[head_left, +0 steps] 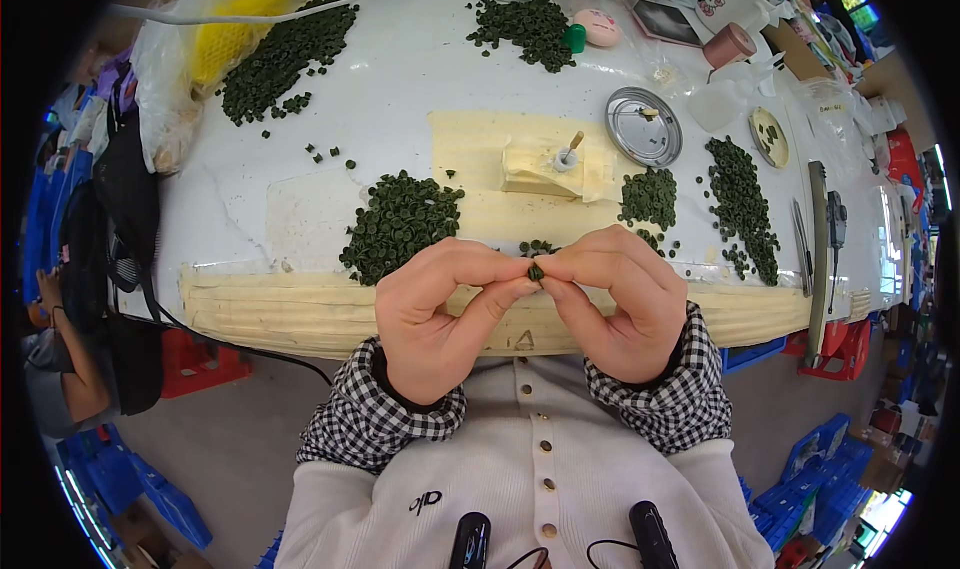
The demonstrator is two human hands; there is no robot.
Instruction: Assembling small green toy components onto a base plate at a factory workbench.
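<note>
While my left hand [428,314] and right hand [630,309] meet just below the middle of the frame, I have one small dark green piece [536,273] pinched between them. The thumb and forefinger of each hand are drawn narrow on it, the left fingers at its left side and the right fingers at its right, and my fingertips hide part of it. My checked cuffs [400,419] show below, at lower centre.

Just behind my fingertips lies a small cluster [537,248] of like pieces on the tabletop [385,94]. A large heap [405,224] sits left of centre, near my left hand; a flatter patch [650,197] lies right of centre, and a long band [742,209] runs down farther right. Two more piles are well away from me, one at upper left [290,54] and one at top centre [525,31].

Near the centre stands a cream block [535,181] with a short peg [574,143] rising from it. To its right is a round metal dish [615,134], and beyond that, toward the right, an oval dish [782,139] holding a few green pieces. A cream strip [280,314] borders the near edge under my wrists.
</note>
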